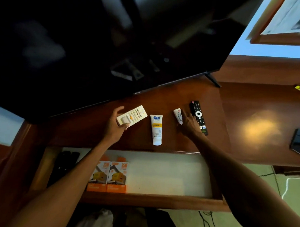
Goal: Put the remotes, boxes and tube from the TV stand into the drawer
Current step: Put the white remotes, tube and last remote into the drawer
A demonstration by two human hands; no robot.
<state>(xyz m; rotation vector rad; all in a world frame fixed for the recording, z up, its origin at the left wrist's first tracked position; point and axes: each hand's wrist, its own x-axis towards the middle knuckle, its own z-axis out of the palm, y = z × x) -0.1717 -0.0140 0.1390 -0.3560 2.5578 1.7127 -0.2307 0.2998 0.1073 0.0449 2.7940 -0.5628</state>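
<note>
On the wooden surface (181,94) of the TV stand lie four loose things in a row: one cream remote (132,115), one white tube (156,129), one small pale remote (177,115) and one long black remote (198,116). The left hand (116,124) reaches in over the open drawer (132,198), forearm angled up from the lower left, and its fingers (125,125) are wrapped around the near end of the cream remote, thumb on the front edge and the other digits behind it; whether the remote is lifted or lying on the wood cannot be told. The tube lies just right of it, cap toward the drawer, touching neither hand. The right hand (189,123) stretches forward from the lower right, palm down, its fingers spread loosely across the gap between the small pale remote and the black one, tips touching or nearly touching the pale remote and covering part of the black one; they grip nothing clearly.

Inside the pale-lined drawer stand two orange-and-white boxes (115,176) side by side, and further left lie dark remotes (65,164), their count unclear in shadow. Behind everything leans the dark television (97,41).
</note>
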